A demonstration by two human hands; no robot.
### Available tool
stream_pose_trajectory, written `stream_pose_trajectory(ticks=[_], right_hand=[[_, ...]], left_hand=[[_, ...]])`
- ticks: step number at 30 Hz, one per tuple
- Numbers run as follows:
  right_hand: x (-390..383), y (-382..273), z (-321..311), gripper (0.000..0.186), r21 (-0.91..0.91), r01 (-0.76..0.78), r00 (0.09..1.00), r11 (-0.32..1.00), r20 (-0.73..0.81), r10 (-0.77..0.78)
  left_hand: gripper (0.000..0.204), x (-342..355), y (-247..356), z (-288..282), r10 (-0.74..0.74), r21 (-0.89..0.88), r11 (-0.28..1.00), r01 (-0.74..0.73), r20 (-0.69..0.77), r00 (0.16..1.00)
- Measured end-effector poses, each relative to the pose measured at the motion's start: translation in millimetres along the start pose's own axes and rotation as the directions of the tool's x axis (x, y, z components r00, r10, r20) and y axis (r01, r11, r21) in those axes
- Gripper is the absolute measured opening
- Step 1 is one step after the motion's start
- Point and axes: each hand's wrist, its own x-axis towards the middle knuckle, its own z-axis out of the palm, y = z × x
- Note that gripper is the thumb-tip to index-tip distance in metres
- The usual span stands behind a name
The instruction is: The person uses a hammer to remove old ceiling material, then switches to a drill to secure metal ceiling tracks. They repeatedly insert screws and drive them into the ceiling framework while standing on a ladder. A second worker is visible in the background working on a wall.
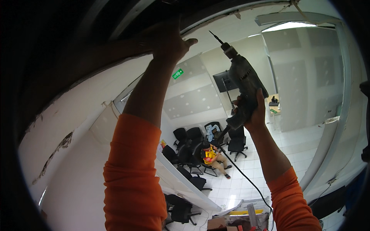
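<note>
My right hand [254, 113] is wrapped round the handle of a dark corded power drill [246, 77]. The drill is tilted, its thin bit [216, 37] pointing up and to the left, apart from any surface. A black cord [246, 177] runs down from the handle. My left hand [169, 48] is raised at the edge of the white ceiling panel [216, 48], beside a dark opening [127, 23]. Its thumb sticks out to the right over the white surface. Deep shadow hides the other fingers, so I cannot tell whether they grip the edge.
Far below, a person [212, 156] in a yellow top sits among several black office chairs [237, 142]. A low partition [192, 184] stands at the left of them. Tools and a cardboard box [217, 223] lie below me. A monitor [224, 81] and a green sign [177, 73] are beyond.
</note>
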Motion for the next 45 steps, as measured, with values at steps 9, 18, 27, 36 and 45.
stream_pose_trajectory(ticks=[9, 18, 27, 36, 45], right_hand=[[12.8, 7.0, -0.2, 0.065, 0.01, -0.018, 0.998, 1.0, -0.058, 0.019], [16.4, 12.0, 3.1, 0.063, 0.069, -0.051, 0.996, 0.996, -0.065, 0.055], [15.0, 13.1, 7.1, 0.063, 0.08, -0.044, 0.997, 0.996, -0.059, 0.049], [17.3, 16.1, 9.5, 0.068, 0.064, -0.044, 0.997, 0.997, -0.059, 0.048], [38.6, 19.5, -3.1, 0.064, 0.099, -0.11, 0.994, 0.989, -0.014, 0.112]], left_hand=[[0.058, 26.7, 5.7, 26.5, 0.163, 0.052, 0.985, -0.163, 0.004, 0.987], [0.072, 33.1, 9.3, 34.6, 0.189, 0.203, 0.96, -0.195, 0.053, 0.981], [0.074, 28.1, 17.7, 25.6, 0.075, 0.255, 0.962, -0.097, 0.094, 0.993], [0.073, 26.5, 10.3, 27.9, 0.08, 0.257, 0.962, -0.095, 0.069, 0.994], [0.061, 24.9, 14.5, 21.3, 0.151, 0.169, 0.974, -0.153, 0.027, 0.988]])
